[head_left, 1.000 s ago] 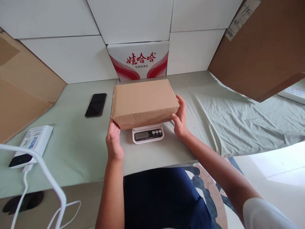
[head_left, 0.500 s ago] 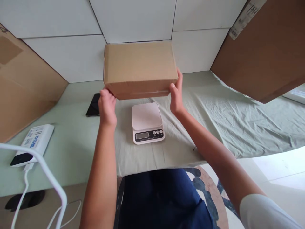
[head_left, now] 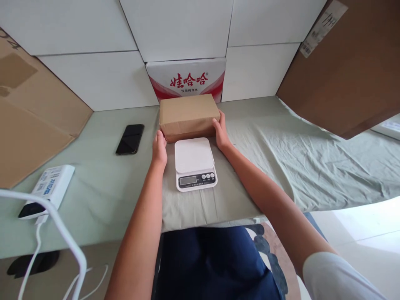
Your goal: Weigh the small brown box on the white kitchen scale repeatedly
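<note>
Now I observe the cardboard box (head_left: 189, 111) lower than a moment ago, just behind the white scale (head_left: 196, 166) and apparently on the counter (head_left: 100, 179); the left hand (head_left: 160, 149) and right hand (head_left: 221, 134) grip its sides, leaving the weighing plate (head_left: 193, 154) uncovered.

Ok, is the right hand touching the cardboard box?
Touching. The head view shows the right hand at the right end of the cardboard box, thumb against its front corner.

The box (head_left: 189, 111) sits behind the scale (head_left: 194, 156), right of the phone (head_left: 130, 139).
</note>
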Action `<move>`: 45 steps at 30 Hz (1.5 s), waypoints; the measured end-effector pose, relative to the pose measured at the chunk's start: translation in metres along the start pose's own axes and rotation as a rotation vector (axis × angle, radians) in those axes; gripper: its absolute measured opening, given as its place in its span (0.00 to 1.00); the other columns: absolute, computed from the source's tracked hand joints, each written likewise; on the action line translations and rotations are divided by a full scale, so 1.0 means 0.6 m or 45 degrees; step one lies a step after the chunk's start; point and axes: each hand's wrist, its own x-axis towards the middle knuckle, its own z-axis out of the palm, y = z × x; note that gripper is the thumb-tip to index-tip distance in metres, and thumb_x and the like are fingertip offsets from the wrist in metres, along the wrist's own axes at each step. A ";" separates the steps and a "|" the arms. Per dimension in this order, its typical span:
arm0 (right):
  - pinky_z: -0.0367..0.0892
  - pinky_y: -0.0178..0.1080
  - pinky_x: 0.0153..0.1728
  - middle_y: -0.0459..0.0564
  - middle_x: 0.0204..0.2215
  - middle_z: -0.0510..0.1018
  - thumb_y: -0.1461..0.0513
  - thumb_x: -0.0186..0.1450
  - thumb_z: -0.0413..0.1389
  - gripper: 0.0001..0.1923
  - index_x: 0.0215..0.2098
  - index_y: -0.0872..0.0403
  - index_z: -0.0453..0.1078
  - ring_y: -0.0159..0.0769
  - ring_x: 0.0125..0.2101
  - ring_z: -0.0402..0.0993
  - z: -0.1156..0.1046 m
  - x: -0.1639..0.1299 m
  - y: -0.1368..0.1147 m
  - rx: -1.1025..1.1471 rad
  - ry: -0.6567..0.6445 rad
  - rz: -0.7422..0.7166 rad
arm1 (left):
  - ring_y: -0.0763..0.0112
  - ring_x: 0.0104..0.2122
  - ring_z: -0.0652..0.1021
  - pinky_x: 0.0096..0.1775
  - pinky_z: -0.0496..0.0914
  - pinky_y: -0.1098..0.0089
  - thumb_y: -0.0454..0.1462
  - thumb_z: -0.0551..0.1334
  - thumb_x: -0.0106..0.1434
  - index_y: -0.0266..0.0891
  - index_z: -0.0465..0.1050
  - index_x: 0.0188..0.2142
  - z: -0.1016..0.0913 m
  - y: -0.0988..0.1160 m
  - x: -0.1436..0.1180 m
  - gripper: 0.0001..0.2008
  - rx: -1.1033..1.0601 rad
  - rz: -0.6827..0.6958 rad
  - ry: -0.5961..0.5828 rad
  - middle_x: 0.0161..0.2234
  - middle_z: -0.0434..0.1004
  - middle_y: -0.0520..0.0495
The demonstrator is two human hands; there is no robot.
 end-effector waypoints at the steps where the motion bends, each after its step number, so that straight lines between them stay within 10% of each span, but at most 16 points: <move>1: 0.53 0.57 0.73 0.53 0.67 0.66 0.34 0.61 0.53 0.40 0.63 0.45 0.56 0.47 0.69 0.61 -0.006 0.004 0.002 0.061 0.040 0.072 | 0.54 0.74 0.60 0.72 0.53 0.56 0.70 0.54 0.60 0.40 0.67 0.67 -0.008 0.002 0.003 0.48 0.025 0.011 -0.002 0.73 0.59 0.35; 8: 0.63 0.54 0.67 0.51 0.66 0.66 0.33 0.59 0.48 0.40 0.64 0.39 0.53 0.45 0.66 0.68 -0.075 0.033 0.022 0.348 0.365 0.377 | 0.60 0.76 0.48 0.73 0.47 0.56 0.67 0.43 0.67 0.46 0.58 0.73 -0.088 0.021 0.034 0.44 0.044 0.096 0.148 0.78 0.43 0.42; 17: 0.58 0.57 0.71 0.54 0.70 0.66 0.33 0.61 0.52 0.45 0.68 0.45 0.55 0.47 0.70 0.62 -0.012 -0.009 0.003 0.031 -0.096 0.108 | 0.51 0.72 0.63 0.70 0.57 0.51 0.73 0.52 0.58 0.44 0.71 0.64 -0.026 -0.014 0.020 0.48 -0.002 -0.007 -0.035 0.72 0.62 0.33; 31: 0.46 0.59 0.76 0.57 0.72 0.60 0.32 0.60 0.54 0.49 0.69 0.48 0.52 0.52 0.74 0.51 -0.006 -0.024 -0.029 -0.117 -0.130 -0.100 | 0.47 0.71 0.65 0.69 0.57 0.49 0.74 0.57 0.52 0.40 0.75 0.58 -0.012 0.012 0.012 0.50 -0.039 0.018 -0.007 0.68 0.68 0.30; 38: 0.50 0.58 0.75 0.54 0.74 0.54 0.35 0.65 0.52 0.47 0.73 0.43 0.44 0.52 0.74 0.51 -0.009 -0.082 -0.091 -0.127 -0.085 -0.335 | 0.50 0.69 0.68 0.69 0.60 0.53 0.68 0.53 0.64 0.43 0.72 0.63 -0.016 0.088 -0.095 0.42 0.014 0.359 -0.123 0.66 0.72 0.35; 45: 0.59 0.61 0.71 0.51 0.71 0.57 0.40 0.67 0.54 0.40 0.71 0.38 0.45 0.54 0.71 0.56 -0.050 -0.217 -0.128 -0.204 -0.098 -0.213 | 0.44 0.69 0.67 0.69 0.61 0.50 0.69 0.52 0.63 0.44 0.72 0.63 -0.048 0.074 -0.245 0.43 0.138 0.340 -0.075 0.65 0.72 0.36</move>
